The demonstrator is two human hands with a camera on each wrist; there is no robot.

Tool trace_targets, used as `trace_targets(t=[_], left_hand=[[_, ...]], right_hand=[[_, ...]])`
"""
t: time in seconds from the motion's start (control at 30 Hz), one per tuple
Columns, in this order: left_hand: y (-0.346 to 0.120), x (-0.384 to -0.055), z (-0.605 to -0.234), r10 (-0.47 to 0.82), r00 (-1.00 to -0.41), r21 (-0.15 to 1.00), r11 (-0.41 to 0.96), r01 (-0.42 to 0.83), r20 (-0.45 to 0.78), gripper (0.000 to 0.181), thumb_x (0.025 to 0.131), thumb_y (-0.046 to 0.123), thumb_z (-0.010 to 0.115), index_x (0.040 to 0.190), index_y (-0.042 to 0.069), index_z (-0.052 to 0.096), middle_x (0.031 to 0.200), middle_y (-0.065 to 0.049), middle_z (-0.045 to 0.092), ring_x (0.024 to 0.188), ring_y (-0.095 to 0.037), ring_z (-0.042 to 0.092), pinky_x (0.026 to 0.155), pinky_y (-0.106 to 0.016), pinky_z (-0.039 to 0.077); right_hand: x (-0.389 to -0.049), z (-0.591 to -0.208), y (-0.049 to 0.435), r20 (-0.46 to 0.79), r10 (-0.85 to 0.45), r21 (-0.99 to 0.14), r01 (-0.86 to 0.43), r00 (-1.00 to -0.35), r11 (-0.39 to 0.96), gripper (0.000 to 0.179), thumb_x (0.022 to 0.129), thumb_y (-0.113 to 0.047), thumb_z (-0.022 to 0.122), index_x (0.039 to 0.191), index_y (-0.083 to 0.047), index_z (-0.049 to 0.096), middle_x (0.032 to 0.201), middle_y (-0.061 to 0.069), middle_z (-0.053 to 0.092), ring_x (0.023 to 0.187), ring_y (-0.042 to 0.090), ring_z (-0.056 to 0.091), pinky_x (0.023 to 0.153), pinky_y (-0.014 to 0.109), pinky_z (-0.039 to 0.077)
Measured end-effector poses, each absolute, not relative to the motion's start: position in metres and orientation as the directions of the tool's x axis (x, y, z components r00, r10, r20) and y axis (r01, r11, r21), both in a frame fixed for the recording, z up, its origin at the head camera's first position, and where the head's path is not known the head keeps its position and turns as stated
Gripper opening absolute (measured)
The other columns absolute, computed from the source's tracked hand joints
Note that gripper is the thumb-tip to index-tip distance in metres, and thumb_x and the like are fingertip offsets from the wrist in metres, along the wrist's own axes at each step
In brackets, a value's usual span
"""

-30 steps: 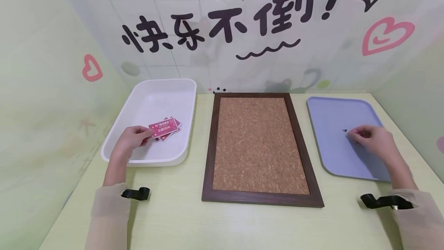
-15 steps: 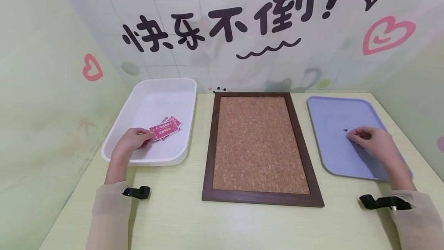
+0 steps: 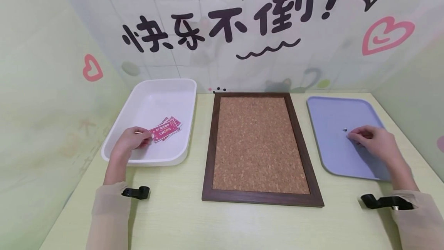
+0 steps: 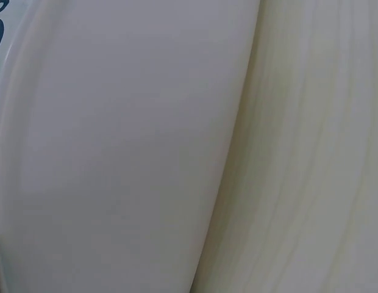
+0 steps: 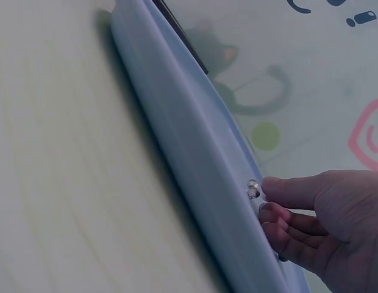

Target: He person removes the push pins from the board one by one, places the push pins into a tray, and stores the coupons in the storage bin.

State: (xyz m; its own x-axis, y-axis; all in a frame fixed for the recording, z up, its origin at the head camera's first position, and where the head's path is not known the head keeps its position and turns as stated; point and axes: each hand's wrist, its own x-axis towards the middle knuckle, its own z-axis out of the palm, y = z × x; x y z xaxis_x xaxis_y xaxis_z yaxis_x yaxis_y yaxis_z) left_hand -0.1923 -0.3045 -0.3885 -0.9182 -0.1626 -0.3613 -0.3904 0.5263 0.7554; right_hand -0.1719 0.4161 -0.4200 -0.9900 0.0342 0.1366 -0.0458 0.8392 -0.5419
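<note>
Thumb and fingers of my left hand pinch the left edge of a red coupon card with white lettering in the head view. More red cards lie fanned beneath it in the white tray. My right hand hovers low at the blue tray, fingers bent. Right at its thumb tip is a small shiny piece, apparently a clear push pin. Whether the fingertips hold anything is unclear. The left wrist view shows only the tray's outer wall and the table.
Between the trays lies a cork board in a dark brown wooden frame. The pale table extends in front of it. Printed walls stand behind and at both sides. A black camera mount is worn on each wrist.
The coupon card's left end has dropped and tilted slightly against the cards beneath, still in my left hand. My right hand has shifted only a little; the small piece beside it stays put.
</note>
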Motion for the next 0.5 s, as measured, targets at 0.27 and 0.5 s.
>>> trace_targets(t=[0.27, 0.5], left_hand=[[-0.305, -0.19, -0.385, -0.167, -0.947, 0.798, 0.511, -0.321, -0.274, 0.042, 0.104, 0.019, 0.052, 0.134, -0.01, 0.048, 0.115, -0.019, 0.06, 0.09, -0.016, 0.062, 0.082, -0.027, 0.055], [-0.302, -0.189, -0.38, -0.158, -0.965, 0.817, 0.515, -0.261, -0.209, 0.046, 0.106, 0.025, 0.051, 0.136, -0.009, 0.047, 0.124, -0.023, 0.055, 0.105, -0.028, 0.061, 0.088, -0.031, 0.054]], right_hand=[[-0.169, -0.413, 0.417, 0.165, 0.07, -0.564, -0.036, -0.984, 0.825, 0.03, 0.098, -0.025, 0.067, 0.107, 0.004, 0.068, 0.077, -0.001, 0.07, 0.063, -0.007, 0.054, 0.056, 0.017, 0.041], [-0.17, -0.407, 0.413, 0.225, 0.092, -0.578, -0.057, -0.97, 0.814, 0.031, 0.097, -0.025, 0.067, 0.111, 0.003, 0.068, 0.076, -0.023, 0.059, 0.067, -0.011, 0.049, 0.058, 0.016, 0.038]])
